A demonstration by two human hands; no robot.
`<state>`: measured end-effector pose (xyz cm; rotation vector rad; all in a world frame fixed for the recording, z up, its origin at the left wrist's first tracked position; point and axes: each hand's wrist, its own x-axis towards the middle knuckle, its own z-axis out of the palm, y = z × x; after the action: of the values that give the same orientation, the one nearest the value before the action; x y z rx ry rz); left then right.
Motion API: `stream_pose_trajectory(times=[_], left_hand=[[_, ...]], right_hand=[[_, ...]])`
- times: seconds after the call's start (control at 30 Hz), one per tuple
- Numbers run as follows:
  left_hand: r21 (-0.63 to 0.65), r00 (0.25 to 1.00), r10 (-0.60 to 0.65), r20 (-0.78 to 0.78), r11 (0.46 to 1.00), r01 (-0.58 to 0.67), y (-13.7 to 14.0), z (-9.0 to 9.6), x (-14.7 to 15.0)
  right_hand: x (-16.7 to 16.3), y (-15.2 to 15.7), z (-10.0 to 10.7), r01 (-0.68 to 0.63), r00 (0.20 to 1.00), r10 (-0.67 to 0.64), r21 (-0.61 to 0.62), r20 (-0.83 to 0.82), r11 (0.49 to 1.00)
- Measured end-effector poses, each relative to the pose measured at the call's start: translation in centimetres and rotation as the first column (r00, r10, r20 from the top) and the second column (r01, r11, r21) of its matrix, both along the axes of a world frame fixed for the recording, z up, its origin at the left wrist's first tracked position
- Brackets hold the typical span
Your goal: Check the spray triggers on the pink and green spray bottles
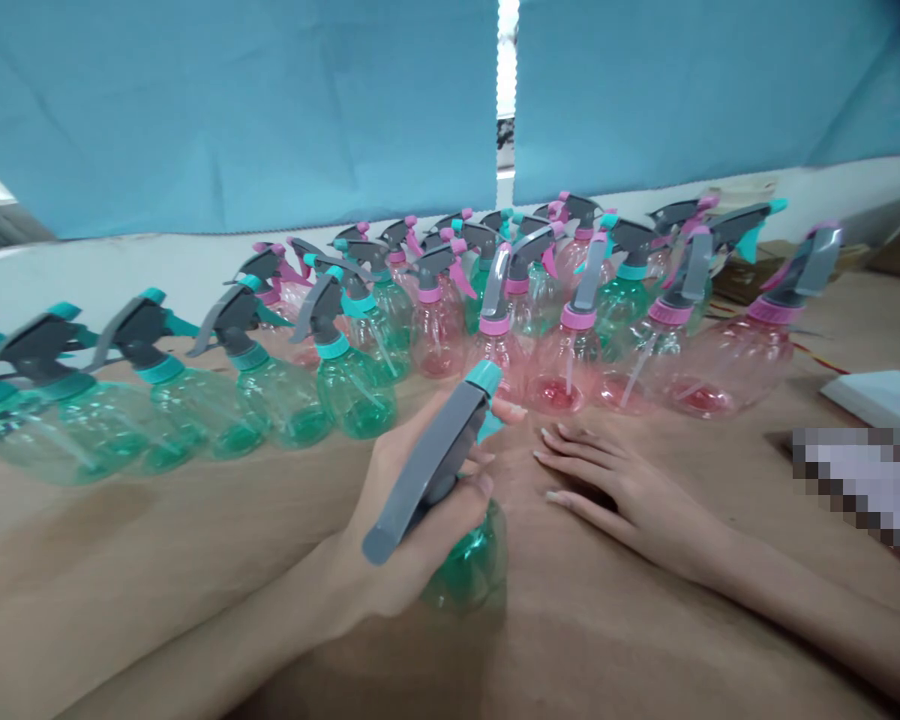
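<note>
The left hand has its fingers curled around the green spray bottle, at the table's near centre; the right hand (fingers loosely spread, holding nothing) lies farther right.

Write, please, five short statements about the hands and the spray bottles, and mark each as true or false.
1. The left hand holds a green spray bottle. True.
2. The right hand grips a bottle too. False: it holds nothing, palm toward the table.
3. The held bottle's nozzle tip is pink. False: it is turquoise.
4. Pink bottles stand beyond the right hand. True.
5. The front row at the picture's left is pink. False: those are green bottles.
</note>
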<state>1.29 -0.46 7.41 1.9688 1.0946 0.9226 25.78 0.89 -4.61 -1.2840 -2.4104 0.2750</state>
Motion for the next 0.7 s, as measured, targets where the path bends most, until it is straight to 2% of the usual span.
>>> stream_pose_trajectory(times=[0.07,0.27,0.43,0.7], left_hand=[[-0.024,0.997,-0.059,0.04,0.998,0.06,0.12,0.0,-0.13],[0.013,0.999,-0.033,0.005,0.999,0.033,0.32,0.21,0.05],[0.043,0.995,-0.045,0.09,0.998,0.042,0.29,0.19,0.25],[0.114,1.0,-0.002,-0.003,0.994,0.002,0.5,0.26,0.23]], right_hand=[[0.0,-0.02,-0.03,0.0,1.0,0.0,0.0,-0.017,1.0],[-0.04,0.04,0.03,0.004,1.0,-0.004,-0.01,0.0,1.0],[-0.06,-0.01,0.12,-0.004,1.0,0.004,-0.002,0.004,1.0],[-0.08,0.01,0.04,0.003,1.0,-0.003,0.009,-0.027,1.0]])
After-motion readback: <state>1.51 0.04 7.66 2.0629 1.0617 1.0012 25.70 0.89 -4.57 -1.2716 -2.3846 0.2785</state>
